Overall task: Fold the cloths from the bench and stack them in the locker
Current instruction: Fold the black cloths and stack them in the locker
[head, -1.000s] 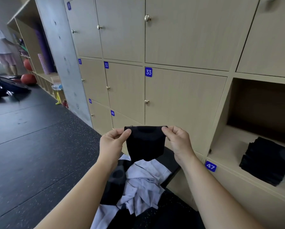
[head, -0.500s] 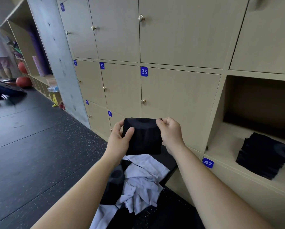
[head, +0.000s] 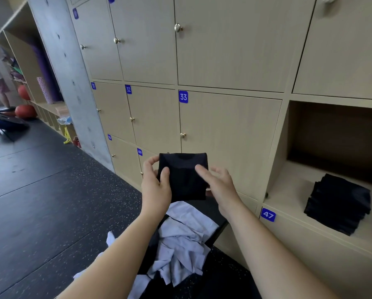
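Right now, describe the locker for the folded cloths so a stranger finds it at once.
Start at the wall of pale wooden lockers. Right of the door with blue tag 33 is the open compartment, above blue tag 47. It alone stands open, holding a stack of folded black cloths.

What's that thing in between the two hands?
A folded black cloth, as the head view shows. The left hand grips its left edge. The right hand is open at its right edge, with a fingertip over the cloth.
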`<control>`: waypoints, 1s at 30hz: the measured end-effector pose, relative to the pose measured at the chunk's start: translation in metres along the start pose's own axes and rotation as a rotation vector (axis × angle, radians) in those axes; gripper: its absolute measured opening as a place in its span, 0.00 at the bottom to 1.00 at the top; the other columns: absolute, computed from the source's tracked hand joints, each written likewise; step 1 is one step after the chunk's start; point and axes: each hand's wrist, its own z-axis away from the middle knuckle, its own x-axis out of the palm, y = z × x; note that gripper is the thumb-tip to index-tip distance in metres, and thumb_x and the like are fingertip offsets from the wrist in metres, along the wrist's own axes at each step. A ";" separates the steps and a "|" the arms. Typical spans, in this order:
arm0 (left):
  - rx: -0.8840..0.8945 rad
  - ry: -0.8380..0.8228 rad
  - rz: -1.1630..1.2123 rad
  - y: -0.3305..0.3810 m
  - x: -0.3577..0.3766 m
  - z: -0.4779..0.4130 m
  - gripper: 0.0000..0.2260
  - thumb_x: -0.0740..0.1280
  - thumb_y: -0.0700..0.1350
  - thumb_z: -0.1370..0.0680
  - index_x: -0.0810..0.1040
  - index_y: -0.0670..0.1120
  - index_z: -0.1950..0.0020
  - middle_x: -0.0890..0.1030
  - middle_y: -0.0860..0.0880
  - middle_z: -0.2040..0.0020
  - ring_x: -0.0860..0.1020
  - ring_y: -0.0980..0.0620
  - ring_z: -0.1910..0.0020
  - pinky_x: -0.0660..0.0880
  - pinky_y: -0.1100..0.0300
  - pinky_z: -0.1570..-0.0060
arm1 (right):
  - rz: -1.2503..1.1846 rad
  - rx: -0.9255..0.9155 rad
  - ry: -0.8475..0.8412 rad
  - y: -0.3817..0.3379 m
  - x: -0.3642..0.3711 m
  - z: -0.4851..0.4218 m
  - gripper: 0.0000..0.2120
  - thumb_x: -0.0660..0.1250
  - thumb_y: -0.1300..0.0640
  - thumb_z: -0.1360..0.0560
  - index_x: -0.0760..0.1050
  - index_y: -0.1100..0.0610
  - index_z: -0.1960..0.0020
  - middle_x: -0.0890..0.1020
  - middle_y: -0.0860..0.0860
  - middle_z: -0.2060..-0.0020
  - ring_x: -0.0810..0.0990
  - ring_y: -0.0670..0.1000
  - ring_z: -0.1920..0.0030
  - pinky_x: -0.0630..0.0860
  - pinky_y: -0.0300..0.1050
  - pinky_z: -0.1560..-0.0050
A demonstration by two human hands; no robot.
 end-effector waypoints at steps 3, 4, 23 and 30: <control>0.014 0.002 -0.030 -0.003 0.007 0.000 0.12 0.59 0.42 0.18 0.66 0.54 0.36 0.80 0.44 0.52 0.79 0.47 0.52 0.76 0.54 0.52 | 0.011 0.035 -0.119 0.003 -0.005 0.007 0.07 0.72 0.55 0.27 0.80 0.56 0.51 0.85 0.47 0.60 0.83 0.42 0.62 0.75 0.34 0.65; 0.015 -0.002 -0.038 -0.005 0.009 0.000 0.13 0.59 0.42 0.18 0.65 0.53 0.35 0.80 0.44 0.51 0.79 0.48 0.52 0.76 0.55 0.53 | -0.001 0.027 -0.114 0.004 -0.009 0.007 0.02 0.71 0.60 0.26 0.80 0.56 0.54 0.84 0.48 0.62 0.83 0.43 0.64 0.75 0.34 0.67; -0.372 -0.577 -0.170 0.014 0.052 0.003 0.16 0.70 0.56 0.24 0.83 0.44 0.57 0.84 0.48 0.63 0.81 0.53 0.66 0.76 0.63 0.65 | 0.270 0.080 -0.204 -0.012 -0.096 0.022 0.04 0.69 0.65 0.26 0.79 0.61 0.51 0.80 0.47 0.71 0.76 0.43 0.74 0.65 0.34 0.76; -0.315 -0.432 -0.137 0.014 0.099 0.028 0.20 0.66 0.55 0.21 0.75 0.37 0.58 0.75 0.48 0.67 0.73 0.52 0.67 0.69 0.62 0.66 | 0.026 0.054 0.091 -0.008 -0.133 0.033 0.03 0.72 0.58 0.28 0.80 0.57 0.56 0.84 0.52 0.62 0.79 0.51 0.61 0.72 0.41 0.63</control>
